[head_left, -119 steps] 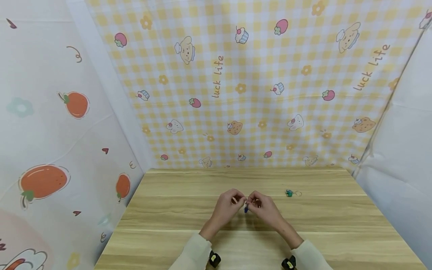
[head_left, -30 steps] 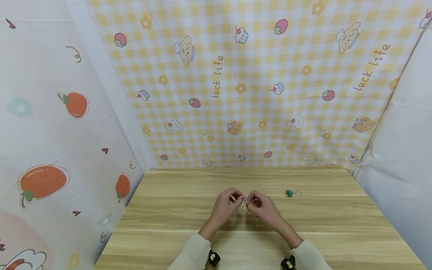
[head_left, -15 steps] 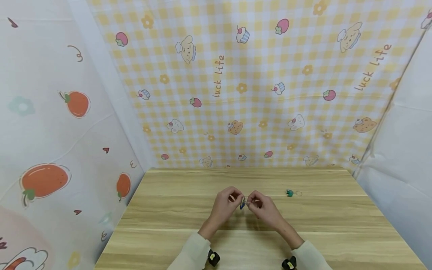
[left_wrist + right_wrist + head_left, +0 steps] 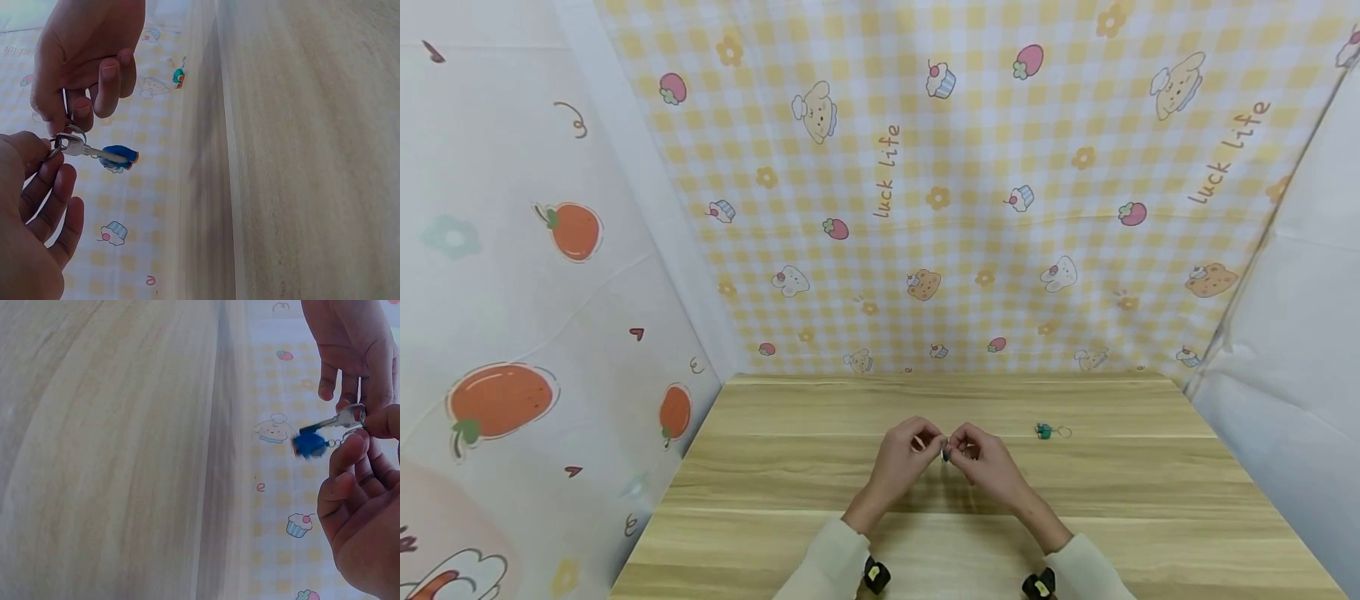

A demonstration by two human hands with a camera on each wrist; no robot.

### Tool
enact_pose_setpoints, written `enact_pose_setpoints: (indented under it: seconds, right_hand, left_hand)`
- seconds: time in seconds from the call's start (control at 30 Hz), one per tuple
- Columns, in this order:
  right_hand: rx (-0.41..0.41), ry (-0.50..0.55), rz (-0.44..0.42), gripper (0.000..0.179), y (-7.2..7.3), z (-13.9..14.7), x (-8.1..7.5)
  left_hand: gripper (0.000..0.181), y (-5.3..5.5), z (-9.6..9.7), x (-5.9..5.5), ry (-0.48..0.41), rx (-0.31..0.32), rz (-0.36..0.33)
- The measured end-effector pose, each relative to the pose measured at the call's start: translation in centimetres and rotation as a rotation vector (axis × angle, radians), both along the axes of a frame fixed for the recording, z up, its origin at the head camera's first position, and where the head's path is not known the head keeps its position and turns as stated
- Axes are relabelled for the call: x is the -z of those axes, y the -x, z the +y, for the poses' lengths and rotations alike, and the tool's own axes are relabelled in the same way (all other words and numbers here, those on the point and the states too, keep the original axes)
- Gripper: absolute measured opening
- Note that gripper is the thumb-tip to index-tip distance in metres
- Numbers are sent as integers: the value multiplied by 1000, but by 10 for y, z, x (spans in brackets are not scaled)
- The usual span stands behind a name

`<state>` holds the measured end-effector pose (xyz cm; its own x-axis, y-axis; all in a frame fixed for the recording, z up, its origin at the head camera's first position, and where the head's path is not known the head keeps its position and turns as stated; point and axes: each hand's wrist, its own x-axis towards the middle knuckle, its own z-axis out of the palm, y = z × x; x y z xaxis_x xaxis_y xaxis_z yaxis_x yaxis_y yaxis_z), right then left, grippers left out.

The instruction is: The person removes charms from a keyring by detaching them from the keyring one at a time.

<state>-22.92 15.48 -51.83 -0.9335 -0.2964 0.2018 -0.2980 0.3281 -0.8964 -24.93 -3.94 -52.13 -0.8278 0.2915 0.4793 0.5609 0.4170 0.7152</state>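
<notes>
Hands meet above a wooden table (image 4: 775, 500). We see the left hand (image 4: 904, 460) and the right hand (image 4: 987, 463) fingertip to fingertip, both pinching a small metal key ring (image 4: 62, 140) between thumb and forefinger, the other fingers loosely curled. From that pinch a silver key (image 4: 84, 149) sticks out, and a blue charm (image 4: 119, 157) hangs just beyond its tip, clear of the tabletop. We cannot tell which hand carries more of the ring. Well off to the right of the grip, a second, teal charm (image 4: 1042, 431) with its own thin ring lies on the table. Cream sleeves (image 4: 827, 558) cover both forearms.
</notes>
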Motion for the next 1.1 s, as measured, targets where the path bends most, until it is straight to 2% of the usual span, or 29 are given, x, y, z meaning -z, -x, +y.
enact_pose_setpoints:
  seconds: [0.1,0.37,0.73,1.1]
  right_hand:
    - [-6,4,15,6,1,0,2]
    - [-21,7,27,11,2,0,4]
    - [-52,44,65,11,0,3,4]
    - [-9,32,60,7,0,7,-1]
  left_hand:
    - [4,-1,1,0,11,-8,2]
    - [6,-2,2,-2,19,-30,30]
    - [6,0,-6,-3,-26,-62,-15]
    - [5,1,-9,-3,-39,-54,-22]
